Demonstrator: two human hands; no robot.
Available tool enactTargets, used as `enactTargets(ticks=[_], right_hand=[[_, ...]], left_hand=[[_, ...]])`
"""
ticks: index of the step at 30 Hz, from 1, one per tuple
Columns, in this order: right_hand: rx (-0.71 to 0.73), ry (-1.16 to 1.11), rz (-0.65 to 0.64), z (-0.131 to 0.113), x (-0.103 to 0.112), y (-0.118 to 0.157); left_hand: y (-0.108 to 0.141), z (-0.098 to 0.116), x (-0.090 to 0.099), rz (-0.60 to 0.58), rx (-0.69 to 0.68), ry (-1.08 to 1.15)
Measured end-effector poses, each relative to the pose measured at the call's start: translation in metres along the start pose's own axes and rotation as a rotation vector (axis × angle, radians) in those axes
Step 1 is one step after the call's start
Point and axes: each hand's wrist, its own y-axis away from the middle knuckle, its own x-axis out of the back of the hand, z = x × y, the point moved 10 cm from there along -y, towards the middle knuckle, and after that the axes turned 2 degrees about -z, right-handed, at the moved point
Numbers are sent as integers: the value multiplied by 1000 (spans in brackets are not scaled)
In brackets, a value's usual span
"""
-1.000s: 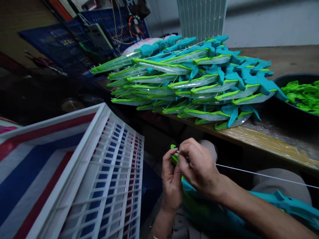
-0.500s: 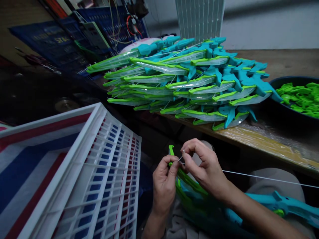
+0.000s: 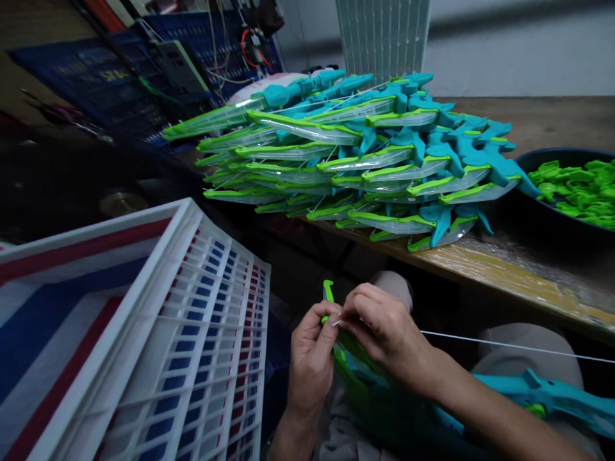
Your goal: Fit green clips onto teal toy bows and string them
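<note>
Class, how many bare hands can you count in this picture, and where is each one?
2: the left hand, at the green piece, and the right hand, beside it, at the white string.

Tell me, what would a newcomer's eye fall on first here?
Likely the large heap of turquoise and lime-green plastic pieces on the long brown bench, upper middle. Next comes the white slatted plastic crate with a red, white and blue striped lining, lower left. Then, low in the middle, the left hand grips a lime-green plastic part and the right hand pinches a thin white cord.
</note>
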Motion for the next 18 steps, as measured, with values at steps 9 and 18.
enactTargets(ticks=[9, 18], right_hand=[[-201, -72, 79, 25, 0, 5], [-108, -89, 15, 17, 1, 5]], left_hand=[[-2, -10, 2, -10, 41, 14], [-2, -13, -13, 91, 120, 230]])
